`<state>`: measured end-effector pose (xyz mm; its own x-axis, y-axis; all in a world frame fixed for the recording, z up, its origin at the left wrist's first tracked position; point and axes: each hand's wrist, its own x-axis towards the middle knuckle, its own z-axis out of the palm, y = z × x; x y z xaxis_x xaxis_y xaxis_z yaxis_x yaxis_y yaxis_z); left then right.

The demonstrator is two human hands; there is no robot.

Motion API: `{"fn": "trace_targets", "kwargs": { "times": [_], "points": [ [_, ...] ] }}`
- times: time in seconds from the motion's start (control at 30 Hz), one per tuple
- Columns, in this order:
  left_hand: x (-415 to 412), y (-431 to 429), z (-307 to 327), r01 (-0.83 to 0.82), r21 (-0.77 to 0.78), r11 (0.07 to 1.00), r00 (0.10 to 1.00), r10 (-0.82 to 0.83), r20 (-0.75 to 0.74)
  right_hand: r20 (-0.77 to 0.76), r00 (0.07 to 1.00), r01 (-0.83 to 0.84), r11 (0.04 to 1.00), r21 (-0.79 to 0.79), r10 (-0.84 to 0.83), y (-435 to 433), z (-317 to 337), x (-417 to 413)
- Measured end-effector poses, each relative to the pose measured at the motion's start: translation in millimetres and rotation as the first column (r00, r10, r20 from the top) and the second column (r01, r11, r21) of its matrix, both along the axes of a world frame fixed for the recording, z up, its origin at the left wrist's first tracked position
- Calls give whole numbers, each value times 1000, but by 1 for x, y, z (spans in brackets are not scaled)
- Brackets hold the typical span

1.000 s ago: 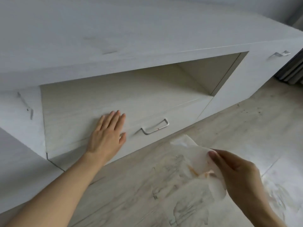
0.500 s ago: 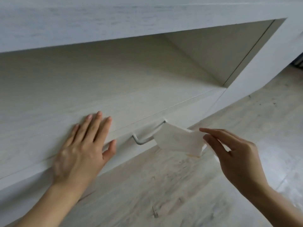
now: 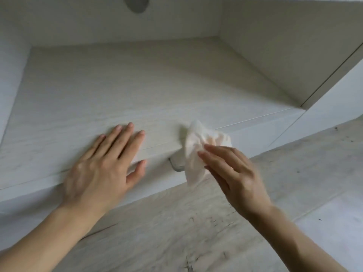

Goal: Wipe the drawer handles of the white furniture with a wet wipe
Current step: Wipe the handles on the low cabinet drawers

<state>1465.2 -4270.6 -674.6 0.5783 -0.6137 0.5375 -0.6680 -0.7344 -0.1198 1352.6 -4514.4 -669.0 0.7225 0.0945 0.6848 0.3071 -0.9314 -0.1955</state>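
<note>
Now that the wet wipe [image 3: 198, 152], pinched in the right hand [image 3: 235, 173], has been brought onto the drawer handle [image 3: 175, 165], wiping is judged begun; the left hand [image 3: 102, 169] is pressed flat, fingers spread, holding nothing.

Bare forearms [image 3: 64, 230] — no sleeves

Open shelf [image 3: 137, 85] bare and wide, passable from the front. Handle [image 3: 175, 166] mostly covered by wet wipe [image 3: 196, 154] and right hand [image 3: 233, 173]; only left end exposed. Left hand [image 3: 102, 169] flat across drawer front [image 3: 255, 134] just beside. Floor [image 3: 196, 232] below unobstructed.
</note>
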Motion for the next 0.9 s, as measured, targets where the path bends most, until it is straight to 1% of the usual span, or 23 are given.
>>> {"fn": "trace_targets", "kwargs": {
  "times": [0.1,0.23,0.3,0.37,0.47,0.6,0.63,0.7,0.73,0.8,0.83,0.9],
  "points": [
    [0,0,-2,3,1,1000,1000,-3,15,-21,1000,-16,1000,0,16,8,-34,-4],
    [1,1,-2,2,-7,1000,1000,-2,9,15,998,-56,993,101,55,17,-35,-4],
    [2,0,-2,6,-14,1000,1000,-6,16,-3,999,-43,978,202,44,24,-36,-1],
    [2,0,-3,9,-24,1000,1000,-9,24,23,999,24,964,265,-31,28,-40,2],
    [2,-1,-6,0,-42,999,998,2,59,74,978,173,955,242,-196,36,-46,12],
    [3,-1,-7,9,-54,998,994,-3,114,147,954,227,949,220,-262,62,-53,32],
    [3,-2,-8,12,-59,998,992,-5,125,170,943,241,941,238,-285,65,-55,35],
    [4,-2,-8,15,-68,998,990,-5,142,197,919,267,908,324,-341,60,-60,35],
    [4,-2,-9,15,-73,997,989,-4,148,196,914,261,885,385,-355,57,-62,31],
    [3,-3,-9,12,-87,996,987,2,159,173,927,208,843,496,-331,56,-65,24],
    [3,-3,-9,11,-92,996,987,5,163,155,935,197,831,520,-318,58,-66,23],
    [4,-4,-9,10,-93,996,986,6,169,95,935,253,830,497,-342,65,-65,26]
  ]
}}
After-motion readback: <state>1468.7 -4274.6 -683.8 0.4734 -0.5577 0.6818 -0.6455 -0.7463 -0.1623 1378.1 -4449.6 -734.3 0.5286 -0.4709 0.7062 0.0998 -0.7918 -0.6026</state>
